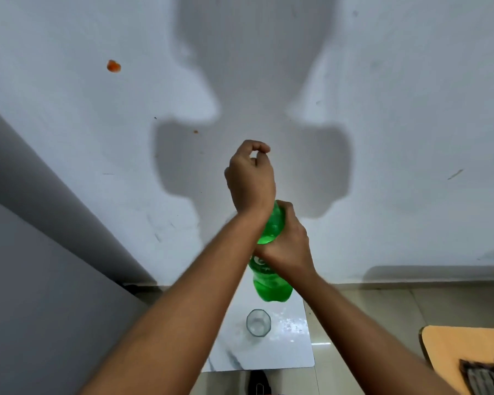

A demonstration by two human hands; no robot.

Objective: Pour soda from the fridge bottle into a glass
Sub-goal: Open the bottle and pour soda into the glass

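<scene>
Gripping a translucent green plastic soda bottle [271, 269] around its waist, the right hand [287, 249] has its fingers wrapped tight on the smooth, curved body, which is held up in the air. The left hand [250, 178] curls over the bottle's top, fingers bunched close there; the cap itself is hidden, so whether they pinch it cannot be told. Below the fingers, a clear faceted drinking glass [258, 323] stands upright on a glossy white marble-patterned tabletop [291, 354]. Behind the fingers rises a scuffed white wall [411, 124] carrying a sharp shadow [251, 81].
</scene>
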